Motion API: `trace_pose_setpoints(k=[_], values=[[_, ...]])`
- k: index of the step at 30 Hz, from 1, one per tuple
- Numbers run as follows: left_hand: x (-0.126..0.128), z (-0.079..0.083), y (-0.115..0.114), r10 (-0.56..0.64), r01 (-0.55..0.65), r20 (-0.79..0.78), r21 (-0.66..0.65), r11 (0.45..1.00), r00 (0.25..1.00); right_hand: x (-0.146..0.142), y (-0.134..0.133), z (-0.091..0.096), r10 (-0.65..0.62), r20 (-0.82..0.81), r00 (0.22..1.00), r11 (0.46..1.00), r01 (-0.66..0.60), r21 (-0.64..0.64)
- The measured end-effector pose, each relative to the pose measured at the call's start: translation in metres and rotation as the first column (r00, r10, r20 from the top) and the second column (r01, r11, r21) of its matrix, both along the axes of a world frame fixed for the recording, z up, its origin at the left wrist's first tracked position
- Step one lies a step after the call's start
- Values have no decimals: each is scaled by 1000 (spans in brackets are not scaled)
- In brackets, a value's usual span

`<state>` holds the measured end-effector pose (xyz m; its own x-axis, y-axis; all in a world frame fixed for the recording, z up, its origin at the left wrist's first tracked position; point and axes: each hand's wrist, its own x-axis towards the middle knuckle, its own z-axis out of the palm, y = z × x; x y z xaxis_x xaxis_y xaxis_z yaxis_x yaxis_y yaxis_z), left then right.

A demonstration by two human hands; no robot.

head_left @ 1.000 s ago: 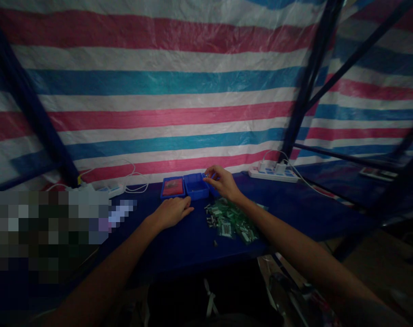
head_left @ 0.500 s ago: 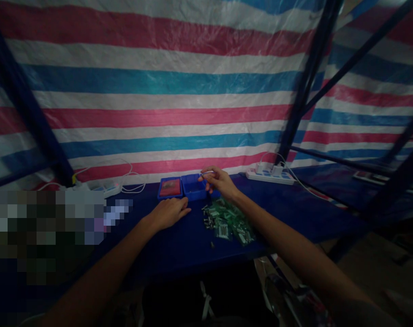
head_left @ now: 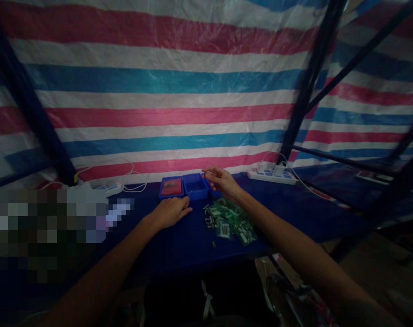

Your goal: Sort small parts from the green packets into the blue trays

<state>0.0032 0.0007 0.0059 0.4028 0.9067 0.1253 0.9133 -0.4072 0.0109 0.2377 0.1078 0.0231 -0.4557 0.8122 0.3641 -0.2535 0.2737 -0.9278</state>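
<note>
My left hand (head_left: 172,212) rests on the blue table just in front of the bins, its thumb apart from loosely bent fingers and nothing visible in it. Over the right side of the bins hovers my right hand (head_left: 223,180), thumb and fingers pinched together; whatever is between the tips is too small to make out. One blue bin (head_left: 161,194) holds a red, flat-looking content (head_left: 171,186). Beside it stands another blue bin (head_left: 196,195), and a third is partly hidden under my right hand. Below that hand lies a pile of greenish clear bags (head_left: 231,220) with metal pieces inside, and loose screws (head_left: 208,221) at its left edge.
A single small screw (head_left: 213,244) lies near the front of the table (head_left: 182,247). White power strips with cables stand at the back right (head_left: 272,176) and back left (head_left: 107,188). Behind is a striped plastic sheet (head_left: 179,116) between blue metal posts. The left side is pixelated.
My right hand has moved slightly, its fingers drawn closer together, and shows more of the middle bin. A pale thin thing at its fingertips is no longer distinct. My left hand stays put.
</note>
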Motion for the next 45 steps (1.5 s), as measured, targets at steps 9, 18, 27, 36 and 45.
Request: trace_pose_setpoints(k=[9,18,27,36,45], values=[[2,4,-3,5,-5,15,-15,1000,1000,0,6,-3,-273,153,950,897,194,397],[2,4,-3,3,-3,13,-11,1000,1000,1,8,-8,-396,223,891,733,160,661],[1,4,-4,4,-4,10,-13,1000,1000,5,7,-6,-477,288,831,654,116,748],[1,2,-1,7,-7,-8,-10,1000,1000,6,1,-5,-460,432,776,627,-60,777],[2,4,-4,8,-8,-4,-11,1000,1000,6,2,-5,-522,456,720,578,-94,810]])
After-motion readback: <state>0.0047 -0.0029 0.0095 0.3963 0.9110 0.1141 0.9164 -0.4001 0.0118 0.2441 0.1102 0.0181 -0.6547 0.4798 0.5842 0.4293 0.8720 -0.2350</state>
